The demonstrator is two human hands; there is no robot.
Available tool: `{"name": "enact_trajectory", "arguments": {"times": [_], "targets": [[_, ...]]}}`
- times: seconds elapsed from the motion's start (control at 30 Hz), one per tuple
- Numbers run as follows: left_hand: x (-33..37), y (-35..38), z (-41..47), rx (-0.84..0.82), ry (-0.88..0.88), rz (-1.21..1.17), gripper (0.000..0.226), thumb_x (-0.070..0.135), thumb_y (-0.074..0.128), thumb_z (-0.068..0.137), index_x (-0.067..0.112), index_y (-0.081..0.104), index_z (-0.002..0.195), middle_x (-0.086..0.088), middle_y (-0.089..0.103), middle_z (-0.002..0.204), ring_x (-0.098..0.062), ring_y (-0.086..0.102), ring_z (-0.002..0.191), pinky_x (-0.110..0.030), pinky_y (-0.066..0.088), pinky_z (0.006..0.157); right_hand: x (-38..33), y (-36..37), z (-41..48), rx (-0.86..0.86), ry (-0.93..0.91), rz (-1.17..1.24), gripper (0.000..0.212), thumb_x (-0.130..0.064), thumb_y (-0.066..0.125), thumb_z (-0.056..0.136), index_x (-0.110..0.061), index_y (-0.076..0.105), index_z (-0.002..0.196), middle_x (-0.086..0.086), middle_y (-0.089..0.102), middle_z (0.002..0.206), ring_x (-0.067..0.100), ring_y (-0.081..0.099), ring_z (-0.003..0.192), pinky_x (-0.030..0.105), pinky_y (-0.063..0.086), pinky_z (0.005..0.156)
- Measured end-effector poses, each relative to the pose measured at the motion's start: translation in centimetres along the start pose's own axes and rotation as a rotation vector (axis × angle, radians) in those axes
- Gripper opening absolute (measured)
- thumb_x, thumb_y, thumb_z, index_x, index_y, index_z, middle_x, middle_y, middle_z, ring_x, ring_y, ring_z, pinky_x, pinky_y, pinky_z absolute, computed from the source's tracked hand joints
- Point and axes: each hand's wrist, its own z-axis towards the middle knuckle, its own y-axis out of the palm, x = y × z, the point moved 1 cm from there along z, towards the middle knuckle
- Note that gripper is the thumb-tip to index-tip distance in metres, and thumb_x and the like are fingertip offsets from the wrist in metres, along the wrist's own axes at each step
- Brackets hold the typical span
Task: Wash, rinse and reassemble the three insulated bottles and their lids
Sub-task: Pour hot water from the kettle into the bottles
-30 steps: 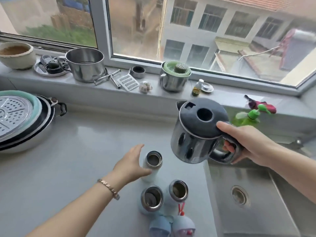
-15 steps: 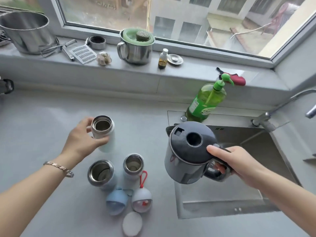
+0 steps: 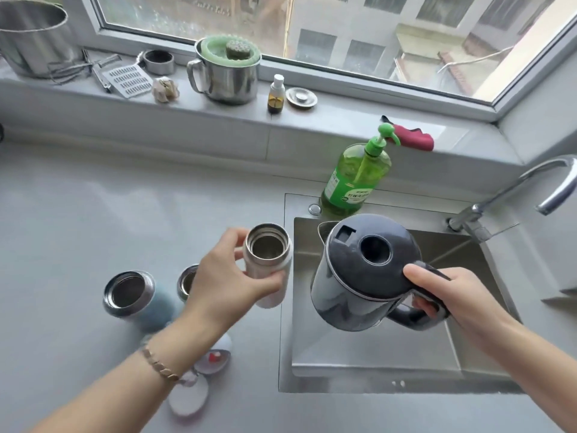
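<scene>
While left hand grips the white bottle at frame center by sink edge, right hand wraps kettle handle; prob. rinse-fill step, next needs spout tipped over bottle mouth.

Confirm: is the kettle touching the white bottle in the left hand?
Apart. Head view shows a strip of sink between the white bottle, gripped by the left hand, and the kettle held by the right hand.
</scene>
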Motion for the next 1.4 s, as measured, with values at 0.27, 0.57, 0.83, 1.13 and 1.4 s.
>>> {"name": "enact_trajectory", "arguments": {"times": [0.27, 0.57, 0.83, 1.13, 1.4], "targets": [[-2.5, 5.5, 1.3, -0.15, 0.028, 0.238, 0.046, 0.028, 0.082, 0.059, 0.026, 0.05, 0.091, 0.004, 0.064, 0.091, -0.015, 0.06, 0.093, -0.031, 0.048, 0.075, 1.3, -2.7, 1.0, -0.046, -0.012, -0.128, 0.048, -0.046, 0.061, 0.061, -0.015, 0.041, 0.03, 0.001, 0.042, 0.038, 0.014, 0.037, 0.042, 0.024, 0.028, 0.052], [-3.8, 6.6, 1.8, -0.228, 0.03, 0.302, 0.049, 0.03, 0.081, 0.056, 0.02, 0.055, 0.096, 0.003, 0.065, 0.093, -0.019, 0.06, 0.095, -0.033, 0.047, 0.078, 1.0, -2.5, 1.5, -0.11, 0.057, -0.262, 0.052, -0.058, 0.063, 0.049, -0.015, 0.041, 0.031, 0.002, 0.044, 0.038, 0.012, 0.037, 0.04, 0.026, 0.03, 0.053], [-4.1, 6.6, 1.8, -0.207, 0.025, 0.305, 0.051, 0.027, 0.081, 0.058, 0.02, 0.055, 0.101, 0.003, 0.066, 0.097, -0.018, 0.06, 0.096, -0.031, 0.046, 0.078, 0.2, -2.0, 1.8, -0.12, 0.079, -0.277, 0.048, -0.05, 0.063, 0.06, -0.017, 0.042, 0.032, -0.001, 0.044, 0.036, 0.01, 0.036, 0.037, 0.027, 0.03, 0.054], [-4.8, 6.5, 1.8, -0.184, 0.035, 0.301, 0.052, 0.027, 0.081, 0.058, 0.019, 0.053, 0.102, 0.001, 0.065, 0.098, -0.021, 0.061, 0.097, -0.033, 0.046, 0.079, -0.4, -1.8, 1.9, -0.126, 0.089, -0.343, 0.056, -0.052, 0.072, 0.065, -0.014, 0.043, 0.036, 0.003, 0.045, 0.04, 0.016, 0.037, 0.044, 0.03, 0.03, 0.058], [-4.9, 6.3, 1.6, -0.174, 0.087, 0.294, 0.052, 0.026, 0.081, 0.059, 0.021, 0.06, 0.106, 0.003, 0.066, 0.1, -0.017, 0.059, 0.096, -0.026, 0.042, 0.079, -1.6, -1.3, 1.6, -0.149, 0.097, -0.397, 0.052, -0.055, 0.07, 0.057, -0.016, 0.043, 0.035, 0.006, 0.048, 0.043, 0.017, 0.039, 0.045, 0.027, 0.03, 0.054]]}}
